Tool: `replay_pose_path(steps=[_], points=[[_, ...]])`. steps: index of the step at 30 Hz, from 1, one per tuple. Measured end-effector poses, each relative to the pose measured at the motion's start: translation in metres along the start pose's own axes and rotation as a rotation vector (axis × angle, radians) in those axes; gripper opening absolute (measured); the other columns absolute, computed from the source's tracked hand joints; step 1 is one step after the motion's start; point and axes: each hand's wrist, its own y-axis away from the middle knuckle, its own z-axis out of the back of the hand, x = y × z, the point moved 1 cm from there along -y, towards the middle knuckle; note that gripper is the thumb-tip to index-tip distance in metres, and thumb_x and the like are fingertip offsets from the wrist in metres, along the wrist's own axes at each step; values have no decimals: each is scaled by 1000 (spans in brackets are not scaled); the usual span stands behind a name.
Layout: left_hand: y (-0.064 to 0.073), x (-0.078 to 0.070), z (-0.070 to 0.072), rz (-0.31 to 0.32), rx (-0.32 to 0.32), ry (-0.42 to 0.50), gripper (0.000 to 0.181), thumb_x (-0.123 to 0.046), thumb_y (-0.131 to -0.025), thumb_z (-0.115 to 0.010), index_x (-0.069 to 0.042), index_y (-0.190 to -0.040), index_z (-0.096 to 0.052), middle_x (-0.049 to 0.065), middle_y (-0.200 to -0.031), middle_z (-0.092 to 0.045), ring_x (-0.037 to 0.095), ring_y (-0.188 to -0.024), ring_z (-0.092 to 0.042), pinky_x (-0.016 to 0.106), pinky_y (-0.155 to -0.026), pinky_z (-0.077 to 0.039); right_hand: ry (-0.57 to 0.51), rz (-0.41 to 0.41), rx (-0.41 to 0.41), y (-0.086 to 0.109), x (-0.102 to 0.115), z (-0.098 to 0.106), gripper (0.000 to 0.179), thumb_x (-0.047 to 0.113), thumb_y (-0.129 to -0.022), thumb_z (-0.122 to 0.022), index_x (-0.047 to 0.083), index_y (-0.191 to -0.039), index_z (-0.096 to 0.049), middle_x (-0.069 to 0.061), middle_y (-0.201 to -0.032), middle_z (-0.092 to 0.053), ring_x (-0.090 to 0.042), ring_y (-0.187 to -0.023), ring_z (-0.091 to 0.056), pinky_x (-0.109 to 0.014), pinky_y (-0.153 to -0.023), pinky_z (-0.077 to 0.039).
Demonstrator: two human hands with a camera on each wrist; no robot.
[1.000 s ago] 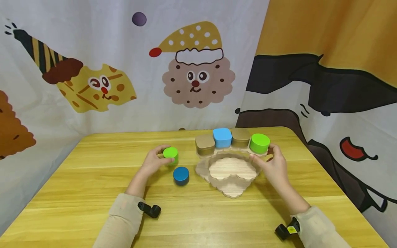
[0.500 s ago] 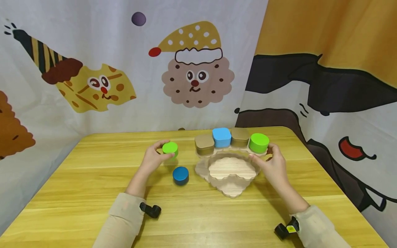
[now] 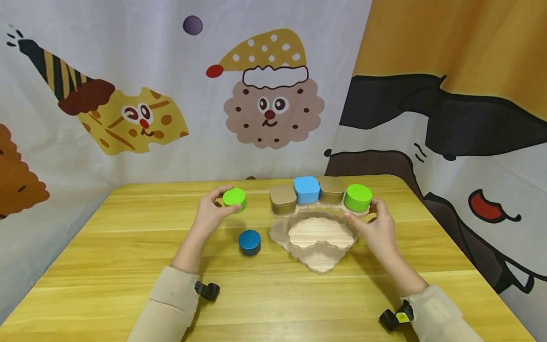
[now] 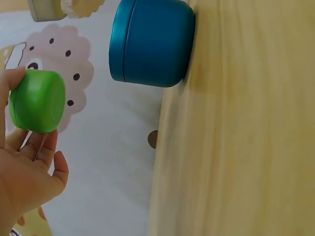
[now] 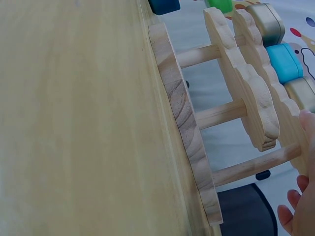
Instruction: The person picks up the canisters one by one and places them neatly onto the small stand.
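Note:
My left hand (image 3: pixel 209 209) pinches a round green tin (image 3: pixel 234 199) between thumb and fingers, raised off the table. In the left wrist view the green tin (image 4: pixel 38 101) hangs clear of the wood, the hand (image 4: pixel 29 182) at its side. Below it on the table stands a round dark-blue tin (image 3: pixel 249 242). At the tiered wooden stand (image 3: pixel 320 232), my right hand (image 3: pixel 378 225) grips the right end of the top tier, thumb in front. Beside those fingers a second green tin (image 3: pixel 358 198) sits on that tier.
Along the stand's top tier are a gold tin (image 3: pixel 283 199), a light-blue tin (image 3: pixel 306 190) and another gold tin (image 3: pixel 331 190). Posts (image 5: pixel 221 115) join the tiers. A printed curtain (image 3: pixel 273 161) hangs behind the wooden table (image 3: pixel 265 304).
My left hand has lifted the green tin upward, away from the table. The right hand stays on the stand, and the other tins have kept their places.

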Motion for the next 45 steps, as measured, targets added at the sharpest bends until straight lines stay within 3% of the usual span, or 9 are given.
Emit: replay_pose_path(steps=[5, 11, 21, 26, 33, 42, 45], points=[[1, -7, 0, -27, -15, -11, 59, -12, -74, -82, -7, -128, -60, 11, -120, -58, 21, -102, -45, 34, -78, -34, 2, 1, 1, 0, 0, 0, 65, 29, -77, -82, -3, -123, -48, -13, -102, -53, -24, -81, -47, -21, -61, -38], [3, -18, -1, -71, -18, 19, 57, -12, -73, -82, -5, -126, -61, 9, -116, -59, 27, -98, -46, 37, -76, -36, 3, 1, 2, 0, 0, 0, 65, 29, -77, -82, -3, -123, -49, -13, -102, -53, -21, -82, -47, -20, -61, -39], [16, -50, -9, -148, 0, 67, 55, -10, -74, -83, -7, -125, -62, 9, -116, -59, 25, -99, -48, 49, -85, -35, 3, 5, 3, 0, 0, 1, 66, 29, -77, -82, -3, -123, -48, -13, -102, -53, -22, -81, -47, -20, -61, -38], [24, -67, -16, -228, 19, 70, 55, -6, -72, -83, -9, -123, -64, 7, -116, -61, 18, -100, -48, 40, -83, -37, 6, 1, -1, 0, 0, 1, 66, 29, -77, -82, -3, -123, -48, -14, -102, -53, -20, -83, -46, -20, -62, -38], [38, -83, -33, -336, 64, 61, 57, -2, -68, -85, -9, -121, -66, 8, -120, -62, 19, -101, -49, 43, -78, -39, 8, 2, -1, 0, 1, 1, 66, 29, -77, -82, -3, -123, -48, -14, -102, -53, -21, -84, -46, -21, -62, -38], [54, -96, -58, -365, 184, 31, 59, -8, -69, -86, -10, -123, -64, 0, -120, -61, 17, -101, -52, 45, -81, -41, -1, -2, 3, 1, 1, 0, 66, 29, -77, -82, -4, -124, -48, -14, -103, -53, -21, -82, -46, -20, -61, -38], [58, -98, -66, -342, 212, 31, 58, -10, -69, -86, -12, -123, -64, -3, -118, -62, 17, -101, -52, 44, -80, -41, -1, -2, 3, 0, 1, 0, 66, 29, -77, -82, -4, -124, -48, -14, -103, -53, -21, -82, -46, -20, -61, -38]])
